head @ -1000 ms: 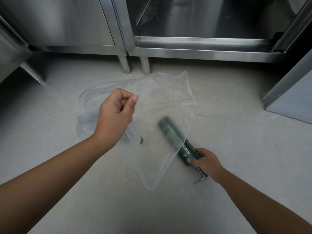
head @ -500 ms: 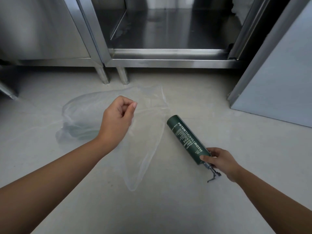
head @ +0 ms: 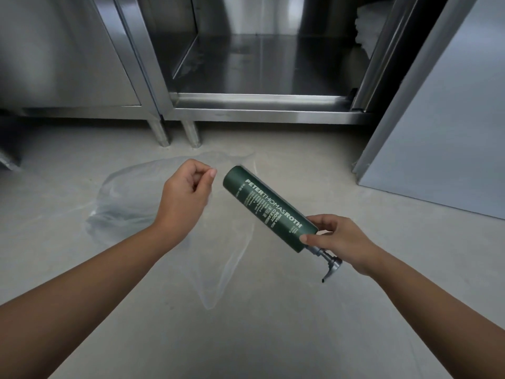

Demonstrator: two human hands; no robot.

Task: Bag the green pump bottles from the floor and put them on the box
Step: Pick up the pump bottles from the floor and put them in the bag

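— Where is the green pump bottle (head: 267,209) right now?

— Up off the floor (head: 300,337) and outside the bag. The right hand (head: 341,242) grips it at the neck end, thumb on the near side and fingers curled round the far side. It is tilted, with its flat base pointing up and away and its silver pump (head: 332,262) pointing down toward the person.

— And the other hand?

— The left hand (head: 185,192) is just beside the bottle's base, not touching it. Its fingers are curled in with the thumb pressed to the forefinger. It appears to pinch the edge of the clear plastic bag (head: 123,203), though the film is too faint at the fingertips to be sure.

— How does the bag lie?

— It spreads out to the left of the bottle and beneath it. One corner trails down below the bottle toward the person. A darker patch shows through the film at the end farthest from the bottle, and I cannot tell whether anything is inside there.

— Any other container?

— Beyond the bottle stands an open steel cabinet (head: 259,105) on short legs. A white stack (head: 366,31) sits at the right edge of its opening, too blurred to identify. The cabinet door (head: 442,132) stands open to the bottle's right.
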